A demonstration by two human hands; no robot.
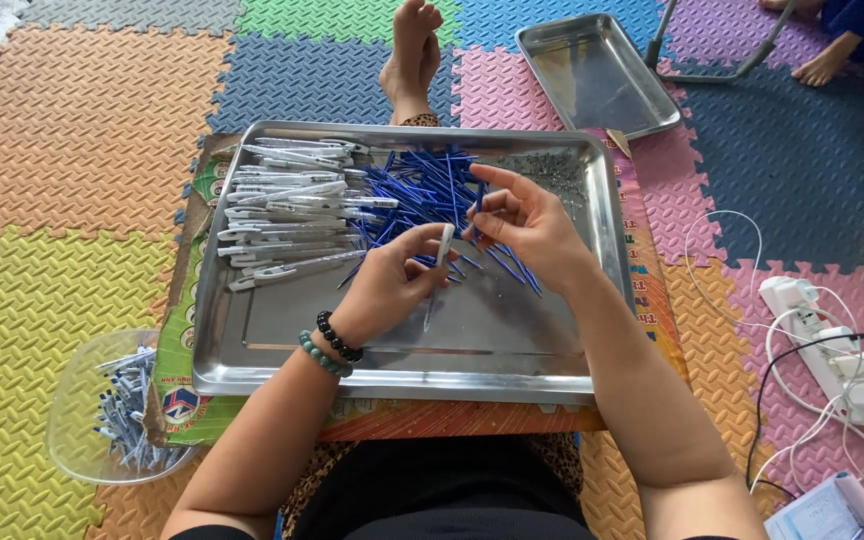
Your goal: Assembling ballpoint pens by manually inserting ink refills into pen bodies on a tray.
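Left hand (pixel 384 285) pinching a white pen barrel (pixel 439 262), right hand (pixel 530 224) holding a blue refill (pixel 478 205) (both above the steel tray (pixel 282 335)).

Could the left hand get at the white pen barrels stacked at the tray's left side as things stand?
Probably yes: the left hand hovers over the tray beside the white pen barrels, nothing between, though it already holds a white barrel.

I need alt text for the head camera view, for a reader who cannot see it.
Over a steel tray, the left hand holds a white pen barrel and the right hand pinches a blue refill. White barrels and blue refills lie heaped in the tray.
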